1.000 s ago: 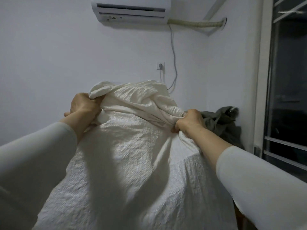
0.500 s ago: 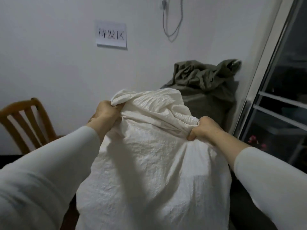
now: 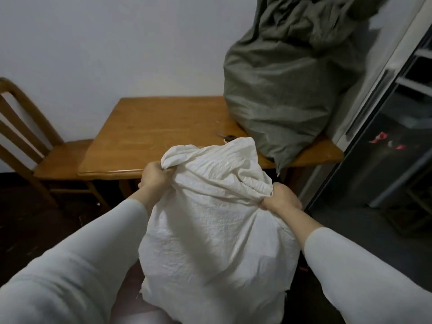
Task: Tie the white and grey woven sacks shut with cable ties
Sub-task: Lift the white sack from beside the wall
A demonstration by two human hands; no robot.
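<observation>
- White sack [image 3: 217, 235], bulging full, contents hidden, in front of table [image 3: 149, 134].
- Left hand [image 3: 155, 177] and right hand [image 3: 281, 198] each clench its bunched mouth.
- Grey sack [image 3: 287, 90], stuffed, contents unseen, stands on table's far right.

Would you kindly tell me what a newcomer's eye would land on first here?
The bulging white woven sack fills the centre foreground, its gathered mouth gripped by the left hand and right hand. Behind it, a slumped grey woven sack sits on the right end of the wooden table.
</observation>
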